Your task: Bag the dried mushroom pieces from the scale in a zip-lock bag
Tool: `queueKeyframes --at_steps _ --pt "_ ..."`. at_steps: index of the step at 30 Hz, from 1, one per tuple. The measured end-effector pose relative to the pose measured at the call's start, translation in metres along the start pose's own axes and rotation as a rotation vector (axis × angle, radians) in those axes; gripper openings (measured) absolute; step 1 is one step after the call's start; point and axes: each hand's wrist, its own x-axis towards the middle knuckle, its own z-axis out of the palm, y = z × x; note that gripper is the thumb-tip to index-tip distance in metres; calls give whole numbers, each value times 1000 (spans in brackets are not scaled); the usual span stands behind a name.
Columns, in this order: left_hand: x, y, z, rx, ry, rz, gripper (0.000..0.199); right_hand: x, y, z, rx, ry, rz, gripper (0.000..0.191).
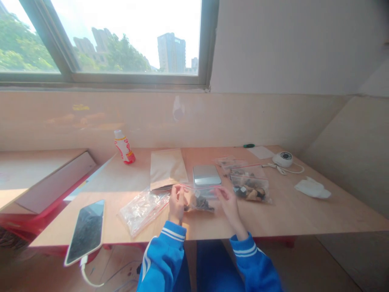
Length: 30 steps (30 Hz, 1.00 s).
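Note:
A clear zip bag [199,202] with a red seal line and dark and tan pieces inside lies near the table's front edge. My left hand [177,202] pinches its upper left corner. With thumb and fingers together, my right hand [227,201] holds the upper right corner. Just behind the bag is a flat silver scale [207,175]. A brown paper pouch [168,168] lies left of the scale, and empty-looking clear bags [144,209] are left of my left hand. Filled zip bags [251,186] lie to the right of the scale.
On the left are a phone [86,231] with a cable, overhanging the front edge, and a red-and-white bottle [124,148]. On the right are a white camera [282,159], a crumpled white tissue [312,188], white paper [260,152] and a green tool [249,145].

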Motion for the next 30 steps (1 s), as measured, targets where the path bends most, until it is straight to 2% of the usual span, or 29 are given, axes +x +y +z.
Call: queueKeyframes --at_steps 5,14,23,30 --pt "-1 1 -1 60 56 3 27 -1 4 0 24 58 36 39" --pt "-4 10 4 70 20 -20 27 -3 13 -3 64 157 10 37" --pt "-2 2 2 95 63 12 28 -1 22 -7 20 269 -5 37" --pt "-1 -1 0 157 56 50 27 -1 23 -7 6 295 -2 37"
